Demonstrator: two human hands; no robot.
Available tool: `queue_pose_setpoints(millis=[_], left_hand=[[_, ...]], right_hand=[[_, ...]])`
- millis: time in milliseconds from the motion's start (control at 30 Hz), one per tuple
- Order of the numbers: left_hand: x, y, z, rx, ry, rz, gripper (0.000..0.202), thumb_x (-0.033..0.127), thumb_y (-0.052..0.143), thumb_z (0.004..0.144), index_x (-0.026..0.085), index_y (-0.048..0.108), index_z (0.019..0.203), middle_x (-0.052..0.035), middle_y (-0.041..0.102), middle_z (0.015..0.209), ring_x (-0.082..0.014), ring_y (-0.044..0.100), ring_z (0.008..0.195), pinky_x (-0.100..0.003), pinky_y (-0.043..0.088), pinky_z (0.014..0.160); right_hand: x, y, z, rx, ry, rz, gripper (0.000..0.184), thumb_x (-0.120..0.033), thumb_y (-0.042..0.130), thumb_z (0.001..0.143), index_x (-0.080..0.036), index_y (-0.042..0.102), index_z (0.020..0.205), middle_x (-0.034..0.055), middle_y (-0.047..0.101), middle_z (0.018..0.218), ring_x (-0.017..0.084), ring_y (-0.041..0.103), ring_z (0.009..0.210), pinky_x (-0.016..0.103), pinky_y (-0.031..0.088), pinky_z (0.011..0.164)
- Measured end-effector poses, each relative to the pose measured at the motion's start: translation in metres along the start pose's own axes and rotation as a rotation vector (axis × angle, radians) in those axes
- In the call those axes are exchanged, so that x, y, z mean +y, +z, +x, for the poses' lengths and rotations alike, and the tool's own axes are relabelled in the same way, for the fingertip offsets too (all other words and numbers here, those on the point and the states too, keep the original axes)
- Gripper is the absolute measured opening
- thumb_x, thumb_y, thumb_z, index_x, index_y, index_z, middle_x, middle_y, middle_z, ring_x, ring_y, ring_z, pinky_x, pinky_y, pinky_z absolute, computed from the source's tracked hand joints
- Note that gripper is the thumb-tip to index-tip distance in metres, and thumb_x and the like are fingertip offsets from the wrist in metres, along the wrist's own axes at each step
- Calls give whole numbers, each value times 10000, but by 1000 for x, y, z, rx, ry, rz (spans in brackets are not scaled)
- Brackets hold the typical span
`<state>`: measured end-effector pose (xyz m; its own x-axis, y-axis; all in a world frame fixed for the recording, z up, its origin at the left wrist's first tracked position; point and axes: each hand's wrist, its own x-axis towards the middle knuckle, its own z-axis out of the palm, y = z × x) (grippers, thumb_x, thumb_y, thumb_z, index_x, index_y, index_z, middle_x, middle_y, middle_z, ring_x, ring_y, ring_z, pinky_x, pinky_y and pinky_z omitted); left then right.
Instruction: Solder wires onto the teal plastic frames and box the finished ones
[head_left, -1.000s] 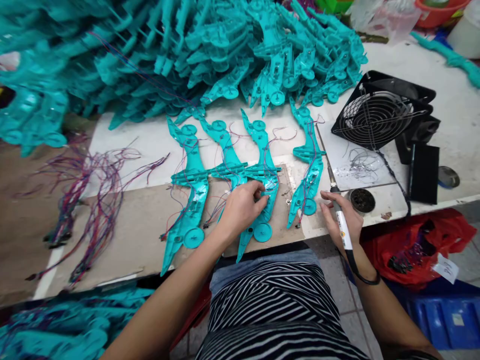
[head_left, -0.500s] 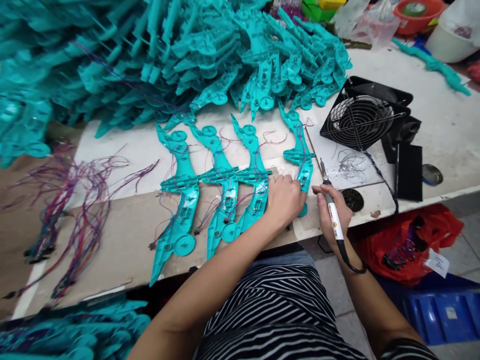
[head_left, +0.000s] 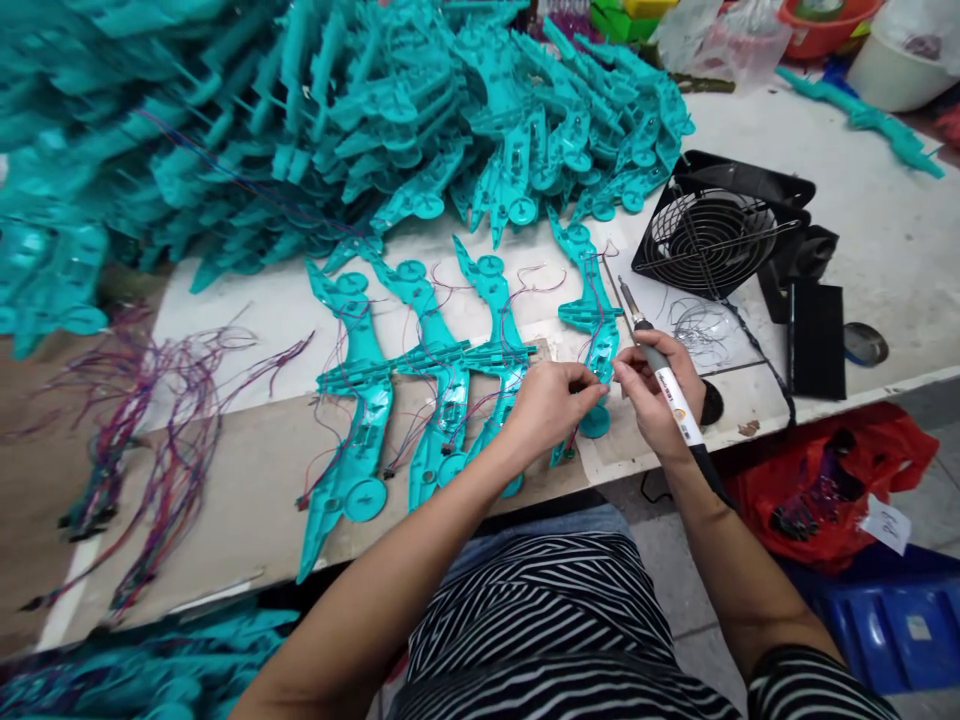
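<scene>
Several teal plastic shells lie in a row on the bench, each with thin red and blue wires. My left hand (head_left: pixel 551 405) pinches at the rightmost shell (head_left: pixel 592 310), fingers closed on a wire or small part I cannot make out. My right hand (head_left: pixel 660 385) grips a soldering iron (head_left: pixel 660 365), white handle in the fist, tip pointing up and left. Its thumb and forefinger meet my left fingertips over that shell. The other shells (head_left: pixel 442 380) lie to the left of my hands.
A huge heap of teal shells (head_left: pixel 315 120) fills the back of the bench. Loose wire bundles (head_left: pixel 142 420) lie at the left. A black fan (head_left: pixel 716 235) and a black box (head_left: pixel 817 335) stand at the right. A red bag (head_left: pixel 825 480) hangs below the edge.
My left hand moved right from the third shell to the rightmost one and now pinches there. My right hand lifted the soldering iron and came in to meet it.
</scene>
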<state>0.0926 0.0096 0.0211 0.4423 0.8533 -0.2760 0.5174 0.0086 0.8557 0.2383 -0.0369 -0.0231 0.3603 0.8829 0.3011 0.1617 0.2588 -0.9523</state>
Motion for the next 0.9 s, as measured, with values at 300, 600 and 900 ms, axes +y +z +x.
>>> queue_pose_setpoints(millis=[300, 600, 900], left_hand=[[13, -11, 15, -99, -225, -494, 144, 146, 630, 825, 126, 675, 690, -9, 627, 607, -84, 540, 569, -234, 434, 614], [5, -22, 36, -15, 45, 68, 157, 202, 673, 795, 143, 626, 657, 40, 496, 555, -87, 418, 553, -242, 315, 577], [-19, -3, 58, -43, 36, 96, 114, 192, 631, 760, 156, 631, 652, 36, 531, 540, -115, 489, 581, -240, 345, 579]], right_hand=[[1, 12, 2, 109, 5, 5, 319, -244, 723, 832, -248, 601, 1126, -32, 699, 820, 122, 687, 688, 256, 587, 651], [3, 0, -2, 160, -213, -272, 243, -332, 591, 944, -225, 668, 1148, 25, 729, 888, 157, 696, 793, 318, 580, 760], [-7, -32, -28, 120, -391, -462, 198, -107, 595, 890, -189, 735, 1004, 46, 716, 818, 174, 680, 755, 316, 562, 702]])
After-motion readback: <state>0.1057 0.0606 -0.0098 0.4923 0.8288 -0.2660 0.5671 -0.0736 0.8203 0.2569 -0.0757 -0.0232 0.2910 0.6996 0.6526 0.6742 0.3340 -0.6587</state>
